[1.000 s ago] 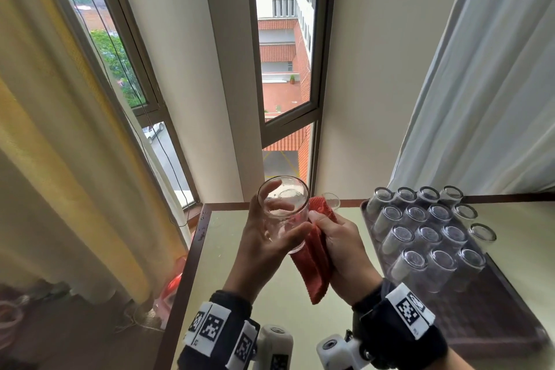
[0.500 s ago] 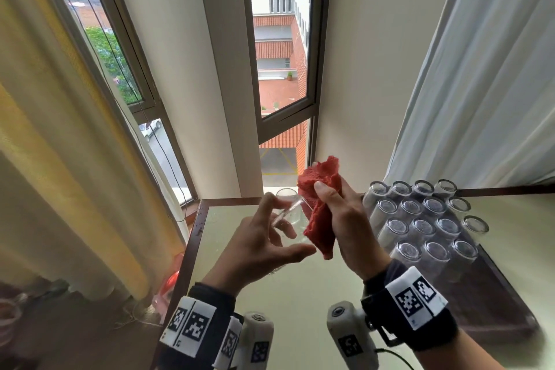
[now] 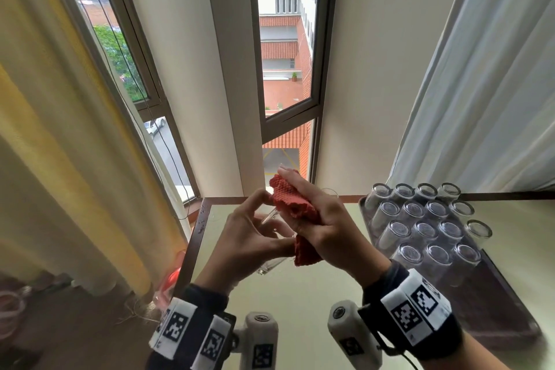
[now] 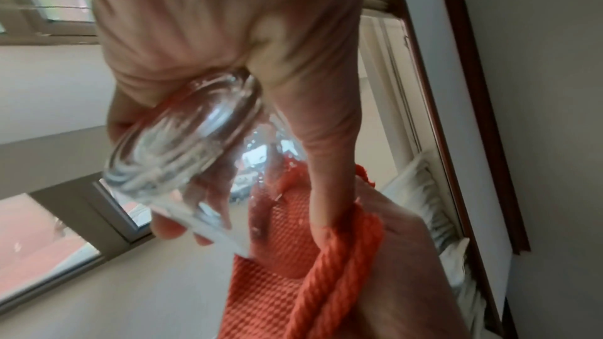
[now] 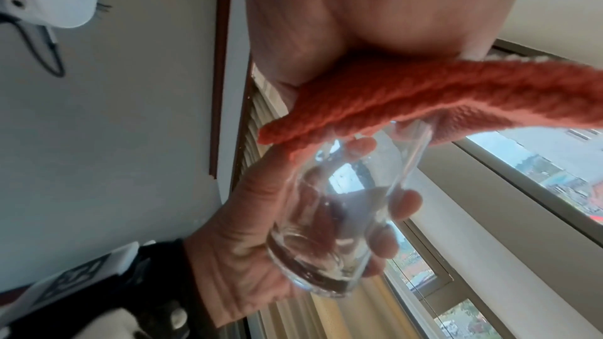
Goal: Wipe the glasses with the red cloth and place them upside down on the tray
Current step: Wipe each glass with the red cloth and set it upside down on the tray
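Left hand [image 3: 243, 237] grips the glass [image 5: 339, 218] above the worktop's [image 3: 300, 294] left edge. Right hand [image 3: 327, 225] pinches the red cloth [image 3: 292, 201] against its rim. Tray [image 3: 504, 294] near, right, apart.

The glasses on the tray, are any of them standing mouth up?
No: in the head view every glass on the tray stands upside down, thick bases up, like the nearest glass.
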A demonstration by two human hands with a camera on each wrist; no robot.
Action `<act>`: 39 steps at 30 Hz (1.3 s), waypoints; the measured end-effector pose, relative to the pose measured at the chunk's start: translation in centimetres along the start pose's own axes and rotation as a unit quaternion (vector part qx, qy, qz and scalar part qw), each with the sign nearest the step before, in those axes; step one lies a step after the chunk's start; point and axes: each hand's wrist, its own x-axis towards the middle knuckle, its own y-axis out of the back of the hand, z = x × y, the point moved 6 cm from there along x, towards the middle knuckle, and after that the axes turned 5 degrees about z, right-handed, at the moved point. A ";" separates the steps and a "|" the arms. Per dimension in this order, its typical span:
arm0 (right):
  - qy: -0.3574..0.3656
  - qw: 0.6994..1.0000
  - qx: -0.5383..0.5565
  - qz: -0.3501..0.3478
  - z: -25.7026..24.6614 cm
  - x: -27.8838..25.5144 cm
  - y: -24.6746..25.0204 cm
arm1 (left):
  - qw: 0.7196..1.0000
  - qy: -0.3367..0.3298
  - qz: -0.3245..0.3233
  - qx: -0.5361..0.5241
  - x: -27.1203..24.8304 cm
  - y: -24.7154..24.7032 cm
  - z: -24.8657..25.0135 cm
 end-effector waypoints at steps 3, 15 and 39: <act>-0.048 0.997 0.053 -0.017 1.1 0.3 0.1 | 0.999 -0.018 0.012 0.037 0.1 0.2 0.5; 0.012 0.999 -0.037 0.018 0.1 0.8 0.2 | 0.997 0.030 0.055 -0.043 0.3 0.2 -0.4; 0.009 0.998 -0.068 -0.004 -0.3 1.2 0.3 | 0.995 0.065 0.044 -0.069 0.9 0.2 -1.1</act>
